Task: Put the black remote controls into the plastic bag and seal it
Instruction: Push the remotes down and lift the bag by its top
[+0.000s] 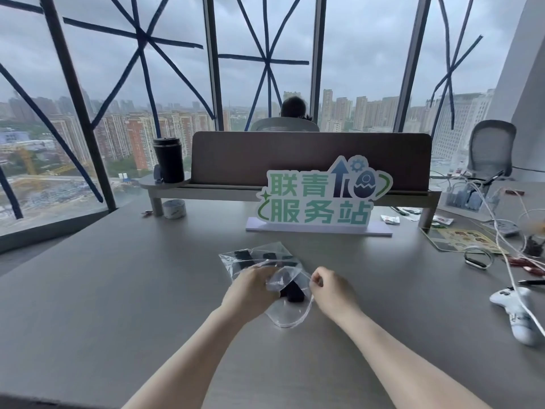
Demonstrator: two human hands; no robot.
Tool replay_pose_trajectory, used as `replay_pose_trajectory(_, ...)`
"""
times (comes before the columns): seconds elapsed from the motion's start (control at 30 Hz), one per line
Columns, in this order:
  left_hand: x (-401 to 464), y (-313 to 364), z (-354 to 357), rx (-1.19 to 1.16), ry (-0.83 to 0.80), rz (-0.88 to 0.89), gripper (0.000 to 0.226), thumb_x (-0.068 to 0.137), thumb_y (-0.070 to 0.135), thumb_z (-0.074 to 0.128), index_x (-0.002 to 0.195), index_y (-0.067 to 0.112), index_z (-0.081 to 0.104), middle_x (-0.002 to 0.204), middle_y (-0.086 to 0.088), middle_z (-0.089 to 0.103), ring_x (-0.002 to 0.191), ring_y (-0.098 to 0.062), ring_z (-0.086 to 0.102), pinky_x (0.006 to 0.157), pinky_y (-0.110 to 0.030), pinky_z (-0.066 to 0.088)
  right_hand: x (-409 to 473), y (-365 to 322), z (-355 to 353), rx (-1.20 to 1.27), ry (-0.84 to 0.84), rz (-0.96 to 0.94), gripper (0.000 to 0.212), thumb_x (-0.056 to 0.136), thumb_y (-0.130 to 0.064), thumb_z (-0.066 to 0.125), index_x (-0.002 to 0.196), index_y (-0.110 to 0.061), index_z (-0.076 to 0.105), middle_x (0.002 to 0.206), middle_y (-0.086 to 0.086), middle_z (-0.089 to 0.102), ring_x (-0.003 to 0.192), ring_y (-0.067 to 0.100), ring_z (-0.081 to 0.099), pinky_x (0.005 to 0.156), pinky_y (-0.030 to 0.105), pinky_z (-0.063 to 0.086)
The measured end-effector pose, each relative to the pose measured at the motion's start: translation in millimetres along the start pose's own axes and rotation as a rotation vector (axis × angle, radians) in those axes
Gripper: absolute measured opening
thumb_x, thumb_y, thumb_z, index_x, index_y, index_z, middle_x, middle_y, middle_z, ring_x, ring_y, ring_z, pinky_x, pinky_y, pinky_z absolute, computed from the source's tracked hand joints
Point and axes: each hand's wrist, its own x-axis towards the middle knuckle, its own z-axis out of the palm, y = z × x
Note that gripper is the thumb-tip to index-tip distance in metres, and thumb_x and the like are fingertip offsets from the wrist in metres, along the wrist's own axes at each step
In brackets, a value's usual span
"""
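black remote [295, 293], clear bag [287, 315] (grey table [118, 290])

Single view only, head-worn wide-angle cam. Looks fwd and down across grey desk [118, 290] toward window wall [265, 54]. Both forearms enter from bottom edge; left hand [250, 287] and right hand [330, 286] sit close, just below frame centre. Edges bowed by lens. No 2nd view, so no overlap.
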Motion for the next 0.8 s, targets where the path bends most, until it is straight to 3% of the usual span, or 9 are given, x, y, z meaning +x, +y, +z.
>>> replay_pose_trajectory(0.07,-4,-11,-6,0.175,-0.134,-0.072,0.056,0.065,0.022,0.062,0.118,0.040,0.057,0.119,0.006,0.064,0.099,-0.021,0.061,0.079,-0.031,0.052,6,5,-3,0.064,0.037,0.042,0.012,0.089,-0.019,0.054,0.079,-0.017,0.061,0.078,0.002,0.070,0.071,0.027,0.060,0.062,0.032,0.047)
replay_pose_trajectory(0.17,-7,-17,-18,0.193,-0.178,-0.169,0.047,0.067,0.014,0.051,0.110,0.031,0.062,0.106,-0.002,0.069,0.075,-0.025,0.069,0.064,-0.030,0.057,12,5,-17,0.219,0.060,0.110,0.012,0.086,-0.013,0.054,0.077,-0.020,0.059,0.072,0.001,0.073,0.050,0.020,0.056,0.053,0.026,0.043)
replay_pose_trajectory(0.27,2,-8,-41,-0.106,0.082,-0.193,0.043,0.060,0.003,0.040,0.086,0.016,0.072,0.073,-0.014,0.073,0.055,-0.032,0.069,0.054,-0.041,0.060,16,-9,-40,0.495,0.061,0.145,0.014,0.086,-0.003,0.054,0.082,-0.013,0.064,0.063,0.006,0.069,0.035,0.014,0.047,0.039,0.022,0.039)
replay_pose_trajectory(0.33,11,5,-62,-0.228,0.297,-0.132,0.030,0.060,0.003,0.048,0.072,0.014,0.073,0.057,-0.010,0.070,0.053,-0.027,0.069,0.058,-0.045,0.060,18,-26,-63,0.667,0.076,0.125,0.014,0.088,0.001,0.057,0.083,-0.007,0.067,0.063,0.009,0.068,0.037,0.012,0.048,0.038,0.023,0.041)
replay_pose_trajectory(0.47,28,48,-111,-0.498,0.516,-0.058,0.027,0.081,0.001,0.058,0.069,0.021,0.070,0.060,-0.007,0.070,0.054,-0.018,0.070,0.069,-0.049,0.060,19,-69,-123,0.876,0.208,-0.010,0.008,0.088,-0.002,0.066,0.085,-0.004,0.073,0.066,0.007,0.070,0.039,0.006,0.053,0.040,0.018,0.048)
replay_pose_trajectory(0.6,46,76,-144,-0.579,0.562,-0.004,0.025,0.080,0.005,0.063,0.066,0.023,0.074,0.062,-0.007,0.073,0.054,-0.018,0.071,0.074,-0.048,0.060,29,-89,-162,0.800,0.348,-0.141,0.008,0.086,-0.008,0.070,0.086,-0.006,0.077,0.064,0.002,0.072,0.038,0.007,0.055,0.040,0.021,0.048)
replay_pose_trajectory(0.7,50,80,-143,-0.607,0.510,-0.024,0.029,0.075,-0.001,0.060,0.063,0.020,0.074,0.056,-0.006,0.071,0.053,-0.020,0.070,0.075,-0.046,0.060,32,-84,-175,0.705,0.313,-0.119,0.010,0.084,-0.008,0.070,0.079,-0.005,0.078,0.060,0.001,0.070,0.035,0.012,0.049,0.038,0.021,0.042)
replay_pose_trajectory(0.8,43,76,-133,-0.656,0.389,-0.011,0.024,0.074,-0.001,0.059,0.068,0.016,0.076,0.066,-0.012,0.073,0.061,-0.022,0.071,0.077,-0.038,0.060,26,-74,-184,0.579,0.279,-0.084,0.013,0.075,-0.006,0.069,0.068,0.003,0.075,0.055,0.009,0.061,0.035,0.014,0.040,0.040,0.021,0.033)
